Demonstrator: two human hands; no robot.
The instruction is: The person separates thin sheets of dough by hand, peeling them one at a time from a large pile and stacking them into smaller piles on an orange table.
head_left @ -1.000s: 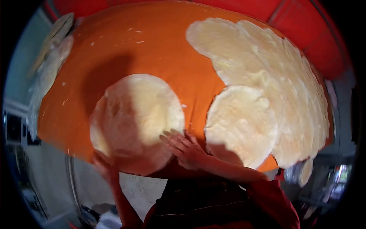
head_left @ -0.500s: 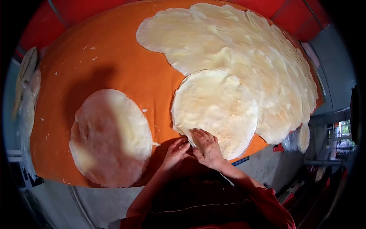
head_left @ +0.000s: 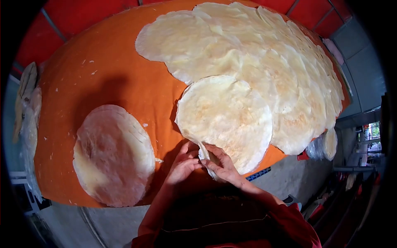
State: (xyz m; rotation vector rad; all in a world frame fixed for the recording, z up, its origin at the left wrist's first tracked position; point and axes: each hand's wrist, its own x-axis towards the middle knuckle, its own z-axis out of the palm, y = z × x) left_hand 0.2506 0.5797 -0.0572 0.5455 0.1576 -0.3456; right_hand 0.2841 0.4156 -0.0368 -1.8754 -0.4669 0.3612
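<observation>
A pile of thin round flatbreads (head_left: 225, 118) lies on the orange cloth in front of me, its near-left edge lifted and bent up. My right hand (head_left: 222, 163) is closed on that raised edge, thumb at the front and fingers laid over the top. From the other side my left hand (head_left: 184, 165) pinches the edge, its fingertips meeting those of the right. The layers between the fingers are partly hidden. To the left, in the shadow of my head, rests another round flatbread (head_left: 113, 157).
Many overlapping flatbreads (head_left: 248, 53) cover the back and right of the orange cloth (head_left: 111, 78). Clear plastic wrap (head_left: 31, 124) hangs by the left edge. A wrapped stack of rounds (head_left: 329, 144) stands beyond the right edge, above the grey floor.
The edge of the flatbread pile is lifted higher and further open between my fingers. My left hand has moved in closer against it. The view has shifted slightly.
</observation>
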